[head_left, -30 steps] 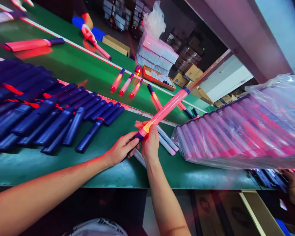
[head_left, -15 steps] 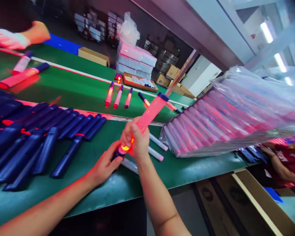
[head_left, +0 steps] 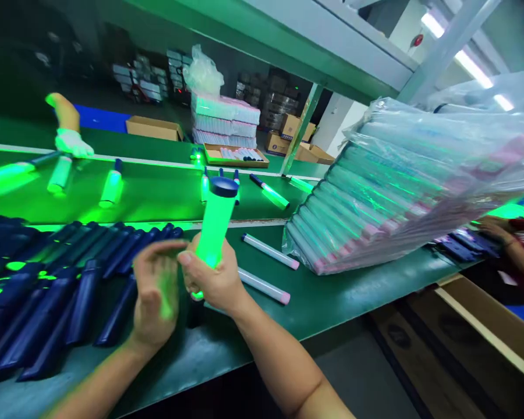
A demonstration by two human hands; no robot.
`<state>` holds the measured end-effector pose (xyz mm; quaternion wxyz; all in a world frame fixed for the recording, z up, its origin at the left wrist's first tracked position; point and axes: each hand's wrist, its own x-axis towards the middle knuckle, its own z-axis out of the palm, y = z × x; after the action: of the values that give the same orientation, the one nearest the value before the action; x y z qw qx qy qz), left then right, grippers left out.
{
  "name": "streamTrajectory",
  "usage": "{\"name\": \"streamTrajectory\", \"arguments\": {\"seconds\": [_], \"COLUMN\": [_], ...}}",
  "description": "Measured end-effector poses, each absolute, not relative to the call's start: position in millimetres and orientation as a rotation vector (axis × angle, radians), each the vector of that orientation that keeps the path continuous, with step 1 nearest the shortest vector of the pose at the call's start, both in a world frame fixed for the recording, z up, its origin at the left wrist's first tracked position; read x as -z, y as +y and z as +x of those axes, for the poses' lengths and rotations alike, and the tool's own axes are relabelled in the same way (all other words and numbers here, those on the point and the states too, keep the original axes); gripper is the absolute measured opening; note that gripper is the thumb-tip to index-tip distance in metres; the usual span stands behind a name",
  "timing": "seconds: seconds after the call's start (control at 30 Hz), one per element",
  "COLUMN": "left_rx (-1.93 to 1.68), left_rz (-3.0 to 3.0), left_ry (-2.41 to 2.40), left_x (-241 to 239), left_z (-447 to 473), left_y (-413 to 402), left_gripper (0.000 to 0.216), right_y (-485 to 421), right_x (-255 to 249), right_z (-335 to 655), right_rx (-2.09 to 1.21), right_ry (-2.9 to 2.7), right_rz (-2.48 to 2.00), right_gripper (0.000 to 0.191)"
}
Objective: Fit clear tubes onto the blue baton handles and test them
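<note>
My right hand: fist round lit green wand, upright. My left hand: open, empty, beside it, over dark blue handles.

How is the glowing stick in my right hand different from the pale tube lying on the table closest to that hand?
The wand glows bright green; the tube is unlit and whitish. The wand stands nearly upright, gripped in the right hand; the tube lies flat on the table, untouched. The wand is topped by a dark cap; the tube ends in a pink tip. Both are slim cylinders.
</note>
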<state>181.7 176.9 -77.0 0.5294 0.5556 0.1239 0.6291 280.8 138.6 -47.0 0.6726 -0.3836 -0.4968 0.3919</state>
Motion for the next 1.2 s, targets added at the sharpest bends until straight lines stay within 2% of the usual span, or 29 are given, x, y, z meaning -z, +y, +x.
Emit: {"name": "streamTrajectory", "arguments": {"seconds": [0.1, 0.2, 0.27, 0.4, 0.57, 0.7, 0.8, 0.87, 1.0, 1.07, 1.1, 1.2], "left_rx": [-1.222, -0.893, -0.928, -1.004, -0.879, -0.847, -0.841, -0.842, -0.662, -0.528, -0.468, -0.31], "left_rz": [1.537, 1.819, 1.835, 1.807, 1.772, 1.696, 1.97, 2.077, 2.307, 2.42, 2.483, 2.767], "left_ry": [0.116, 0.057, 0.063, 0.007, 0.158, 0.511, 0.859, 0.952, 0.84, 0.728, 0.658, 0.231], "left_x": [20.6, -2.3, -0.1, 15.4, 20.9, -11.5, -45.9, -55.4, -19.0, 19.5, 39.1, 85.3], "left_z": [180.5, 177.1, 174.0, 165.2, 175.6, 237.9, 285.3, 295.5, 256.0, 215.4, 194.8, 155.2], "left_y": [191.2, 196.2, 192.2, 179.6, 203.1, 273.8, 328.2, 343.4, 296.6, 254.0, 233.4, 184.5], "left_gripper": [0.074, 0.046, 0.028, 0.021, 0.032, 0.05, 0.064, 0.058, 0.03, 0.018, 0.02, 0.044], "right_y": [141.3, 139.5, 137.5, 136.4, 142.8, 127.9, 111.1, 104.4, 94.1, 83.6, 76.8, 56.8], "right_x": [44.1, 43.5, 47.2, 60.7, 59.9, 66.9, 90.8, 105.7, 111.8, 103.3, 97.8, 83.3], "right_z": [279.6, 279.9, 280.0, 275.4, 283.6, 341.3, 403.7, 438.3, 465.1, 457.4, 449.7, 420.7], "right_rx": [-0.795, -0.626, -0.609, -0.668, -0.645, -0.204, 0.067, 0.029, -0.052, -0.015, -0.014, -0.178], "right_ry": [-1.175, -1.351, -1.447, -1.527, -1.447, -1.512, -1.498, -1.504, -1.512, -1.459, -1.424, -1.364], "right_rz": [-0.814, -0.838, -0.853, -0.956, -1.115, -1.526, -2.14, -2.387, -2.438, -2.417, -2.367, -2.059], "right_gripper": [0.034, 0.027, 0.022, 0.025, 0.043, 0.067, 0.06, 0.056, 0.034, 0.034, 0.036, 0.039]}}
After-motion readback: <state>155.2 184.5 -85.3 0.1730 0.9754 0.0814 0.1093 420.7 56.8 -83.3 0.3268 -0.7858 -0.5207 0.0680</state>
